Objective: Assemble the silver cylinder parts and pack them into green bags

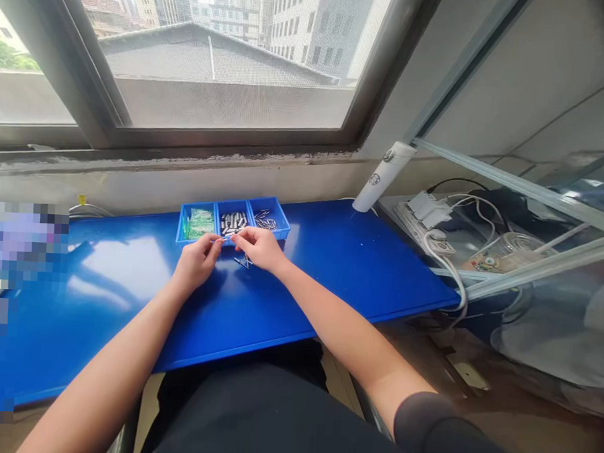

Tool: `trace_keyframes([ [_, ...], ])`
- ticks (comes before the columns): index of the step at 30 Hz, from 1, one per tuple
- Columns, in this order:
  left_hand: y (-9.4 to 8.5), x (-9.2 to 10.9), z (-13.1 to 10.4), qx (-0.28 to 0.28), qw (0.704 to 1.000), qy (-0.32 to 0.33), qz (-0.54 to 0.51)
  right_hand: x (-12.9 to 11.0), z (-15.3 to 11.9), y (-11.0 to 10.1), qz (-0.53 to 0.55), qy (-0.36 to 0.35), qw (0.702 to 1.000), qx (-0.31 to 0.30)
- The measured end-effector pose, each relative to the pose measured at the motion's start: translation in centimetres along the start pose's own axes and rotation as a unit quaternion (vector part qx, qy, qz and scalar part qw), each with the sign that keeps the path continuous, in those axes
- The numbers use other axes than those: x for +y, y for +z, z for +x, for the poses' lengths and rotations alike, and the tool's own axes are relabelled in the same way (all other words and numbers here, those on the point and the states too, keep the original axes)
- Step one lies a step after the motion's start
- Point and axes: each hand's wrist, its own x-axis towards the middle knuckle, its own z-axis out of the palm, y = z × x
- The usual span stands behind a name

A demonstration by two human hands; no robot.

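My left hand and my right hand meet in front of the blue bins, fingertips pinched together. A small, thin pale piece seems to run between the fingertips, too small to name. Just behind stand three joined blue bins. The left bin holds thin green and clear sticks. In the middle bin lie many short silver-and-black cylinders. Thin metal pieces lie in the right bin. Several loose metal pieces rest on the table beneath my right hand.
The blue table runs under a window. A white flask stands at its back right. Beyond are a metal rack, a power strip with cables and a plastic cup. The far left is blurred out.
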Motion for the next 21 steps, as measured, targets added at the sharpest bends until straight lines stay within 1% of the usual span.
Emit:
trace_keyframes([
  [3, -0.02, 0.09, 0.00, -0.006, 1.000, 0.004, -0.013, -0.08, 0.04, -0.06, -0.004, 0.015, 1.000, -0.017],
  [8, -0.01, -0.09, -0.01, -0.008, 1.000, 0.009, 0.004, -0.29, 0.08, 0.07, 0.044, 0.039, 0.998, -0.036],
  [12, 0.07, -0.22, -0.04, -0.004, 1.000, 0.012, 0.003, -0.31, 0.17, 0.24, 0.079, 0.072, 0.993, -0.051],
  [21, 0.04, 0.18, -0.03, 0.004, 1.000, 0.011, -0.020, -0.59, 0.36, 0.33, 0.131, 0.106, 0.985, -0.039],
])
